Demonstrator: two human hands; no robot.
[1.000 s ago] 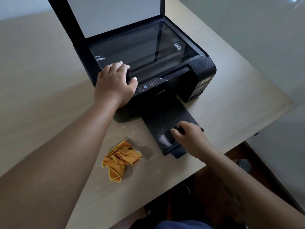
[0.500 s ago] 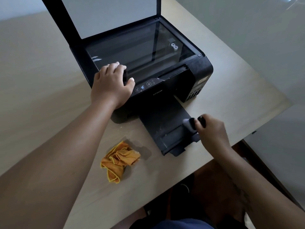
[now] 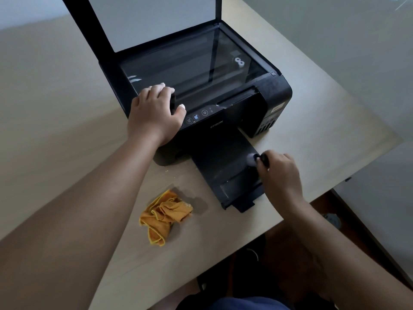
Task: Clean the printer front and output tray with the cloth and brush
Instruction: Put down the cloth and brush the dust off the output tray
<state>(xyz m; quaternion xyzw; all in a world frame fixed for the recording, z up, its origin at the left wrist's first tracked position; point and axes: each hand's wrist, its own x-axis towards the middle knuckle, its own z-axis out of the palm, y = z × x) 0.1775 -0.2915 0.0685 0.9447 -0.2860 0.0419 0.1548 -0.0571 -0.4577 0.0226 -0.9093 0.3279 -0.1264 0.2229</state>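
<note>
A crumpled orange cloth (image 3: 165, 216) lies on the pale wood-grain tabletop (image 3: 67, 130). Beyond it, the right hand (image 3: 278, 173) grips a dark-handled brush (image 3: 257, 158), pale bristles on the flat black output tray (image 3: 225, 168). Farthest, the left hand (image 3: 154, 115) lies flat, fingers loose, on the boxy printer (image 3: 245, 104).

— Where's the right hand (image 3: 279, 175)?
— Gripping a small dark-handled brush (image 3: 257, 158) on the black printer's (image 3: 234, 104) extended output tray (image 3: 223, 166).
— The left hand (image 3: 154, 115)?
— Resting on the printer's front corner; a crumpled orange cloth (image 3: 165, 215) lies on the pale wooden table (image 3: 67, 130).

Bare forearms, no sleeves
Left hand (image 3: 154, 118) with pale nails; right hand (image 3: 279, 173) bare; dark blue garment (image 3: 250, 304) at lap
</note>
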